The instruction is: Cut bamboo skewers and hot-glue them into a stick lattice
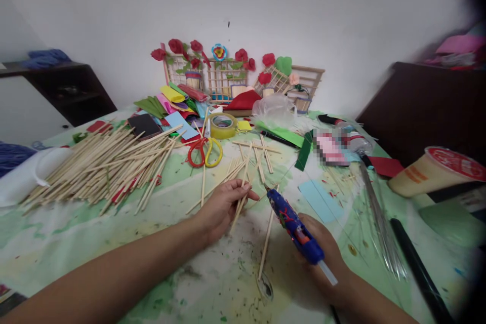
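Observation:
My left hand [224, 205] is closed around thin wooden sticks [246, 169], pinched between thumb and fingers above the middle of the table. How many sticks are in the grip is hard to tell. In my right hand [322, 243] is a blue hot glue gun [294, 225], a clear glue stick showing at its back end. Its nozzle points up and left, close to my left fingertips, apparently not touching them. Another loose stick [266, 245] lies between my hands, its near end by a small glossy patch [265, 286]. Crossed sticks [258, 154] rest just beyond the nozzle.
A large pile of sticks [102, 167] covers the left. Scissors [205, 152] and a tape roll [222, 125] lie behind my left hand. Stick trellises with paper flowers [228, 71] stand by the wall. A sealed cup [433, 172] leans at right, near wires [379, 223].

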A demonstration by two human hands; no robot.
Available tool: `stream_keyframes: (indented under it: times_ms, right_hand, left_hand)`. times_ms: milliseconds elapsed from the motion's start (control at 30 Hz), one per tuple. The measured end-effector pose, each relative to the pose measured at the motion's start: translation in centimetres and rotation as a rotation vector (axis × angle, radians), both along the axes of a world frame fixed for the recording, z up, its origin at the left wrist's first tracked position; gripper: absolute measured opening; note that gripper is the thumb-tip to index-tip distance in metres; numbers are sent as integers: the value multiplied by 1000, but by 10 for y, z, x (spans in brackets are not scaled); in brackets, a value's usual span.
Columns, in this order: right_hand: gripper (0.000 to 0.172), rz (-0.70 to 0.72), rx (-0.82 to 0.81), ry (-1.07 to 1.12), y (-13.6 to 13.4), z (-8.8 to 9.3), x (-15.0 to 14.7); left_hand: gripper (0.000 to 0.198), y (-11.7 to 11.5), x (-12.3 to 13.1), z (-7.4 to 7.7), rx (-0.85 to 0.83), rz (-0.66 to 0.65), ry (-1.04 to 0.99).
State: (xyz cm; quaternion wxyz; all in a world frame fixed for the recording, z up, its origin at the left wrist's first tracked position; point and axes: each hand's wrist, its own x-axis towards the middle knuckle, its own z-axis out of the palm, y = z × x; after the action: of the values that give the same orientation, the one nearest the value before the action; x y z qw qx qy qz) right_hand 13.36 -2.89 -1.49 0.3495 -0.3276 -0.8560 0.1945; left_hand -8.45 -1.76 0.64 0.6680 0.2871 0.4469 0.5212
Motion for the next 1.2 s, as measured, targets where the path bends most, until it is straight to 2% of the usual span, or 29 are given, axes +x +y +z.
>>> stream_keyframes:
  times_ms: [167, 333, 533, 633, 767, 1200]
  right_hand:
    - [2, 173, 49, -32, 1, -1, 1]
    - [4, 260, 38, -86, 6, -4, 0]
    - [4, 383, -91, -146, -2, 10, -6]
    - [5, 402, -134, -187, -6, 16, -8]
    - [5, 411, -171, -200, -6, 16, -10]
    - [16, 426, -159, -219, -6, 15, -10]
  left_hand:
    - [16, 4, -2, -4, -22, 41, -46]
    - [18, 3, -2, -3, -32, 57, -31]
    - [19, 2, -2, 1, -30, 47, -19]
    - [17, 3, -3, 0, -10, 53, -25]
    - [19, 4, -3, -1, -4, 46, -17]
    - [17, 6, -5, -1, 17, 82, -25]
